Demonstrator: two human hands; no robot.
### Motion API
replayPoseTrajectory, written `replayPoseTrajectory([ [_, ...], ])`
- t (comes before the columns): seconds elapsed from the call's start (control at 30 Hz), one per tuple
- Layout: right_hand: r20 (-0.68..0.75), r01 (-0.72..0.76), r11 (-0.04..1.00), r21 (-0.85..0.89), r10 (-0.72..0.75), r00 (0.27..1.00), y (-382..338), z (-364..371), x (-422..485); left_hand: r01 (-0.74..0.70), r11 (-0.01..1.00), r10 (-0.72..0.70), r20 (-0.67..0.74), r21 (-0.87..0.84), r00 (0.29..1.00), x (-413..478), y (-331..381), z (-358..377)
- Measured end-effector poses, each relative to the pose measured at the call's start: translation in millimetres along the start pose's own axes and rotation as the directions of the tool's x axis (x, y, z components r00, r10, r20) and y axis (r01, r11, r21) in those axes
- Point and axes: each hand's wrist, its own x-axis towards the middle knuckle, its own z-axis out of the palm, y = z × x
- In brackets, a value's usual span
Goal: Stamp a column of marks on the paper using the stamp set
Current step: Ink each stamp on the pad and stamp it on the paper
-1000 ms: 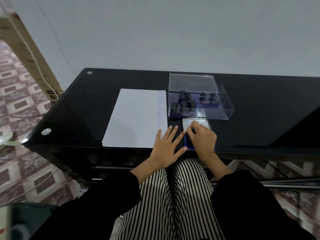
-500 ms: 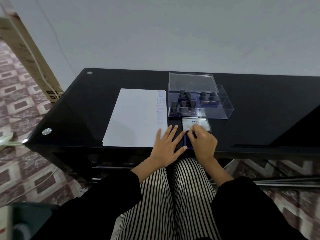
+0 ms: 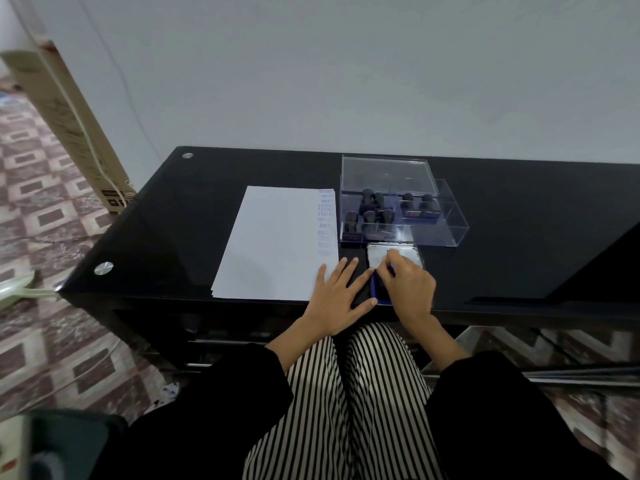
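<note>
Fingers [image 3: 362, 280], left hand [image 3: 334, 301], spread on black desk [image 3: 519, 220]; grey wall [image 3: 346, 81], tiled floor [image 3: 52, 341].

The white paper [image 3: 273, 244] is lying flat on the tabletop, its near right corner sitting under the outer fingers of my left grip [image 3: 337, 296]. A column of blue marks [image 3: 326, 221] is running down its right edge, beyond that grip. The blue ink pad [image 3: 375, 289] is sitting between my two grips, its silver lid [image 3: 377, 254] lying open on the far side. My right grip [image 3: 410, 285] is curling over the pad and pinching at the lid. Just beyond this grip, the clear box [image 3: 446, 233] is standing open, and dark-handled stamps [image 3: 369, 216] are standing upright inside.
</note>
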Motion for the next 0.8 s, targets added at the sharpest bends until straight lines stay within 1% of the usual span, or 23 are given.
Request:
replayPoseTrajectory([
  [0.07,0.082,-0.014,1.0,0.017,0.013,0.997,2,-2,1,0.006,0.988,-0.007,-0.01,-0.153,1.0,1,-3,-6],
  [0.13,0.157,-0.057,0.997,0.058,0.048,0.986,2,-5,5,-0.012,0.951,-0.022,-0.107,-0.308,0.994,0,-9,-14],
  [0.2,0.22,-0.132,0.987,0.092,0.109,0.969,-2,-7,9,-0.033,0.919,-0.058,-0.217,-0.393,0.974,-3,-18,-26],
  [0.3,0.23,-0.179,0.968,0.174,0.137,0.964,-12,-10,16,-0.008,0.896,-0.139,-0.297,-0.444,0.945,-8,-41,-42],
  [0.4,0.293,-0.192,0.937,0.291,0.104,0.951,-31,-6,23,0.049,0.908,-0.209,-0.348,-0.417,0.914,-14,-70,-52],
  [0.5,0.381,-0.225,0.903,0.367,0.075,0.922,-50,2,30,0.101,0.936,-0.236,-0.388,-0.338,0.891,-19,-97,-52],
  [0.57,0.408,-0.22,0.905,0.363,0.058,0.911,-59,8,35,0.157,0.947,-0.261,-0.383,-0.28,0.886,-21,-109,-45],
  [0.67,0.426,-0.182,0.926,0.329,0.026,0.904,-68,17,42,0.258,0.94,-0.315,-0.283,-0.224,0.906,-24,-119,-34],
  [0.8,0.442,-0.091,0.967,0.238,-0.025,0.897,-74,24,49,0.307,0.941,-0.334,-0.232,-0.144,0.913,-22,-120,-29],
])
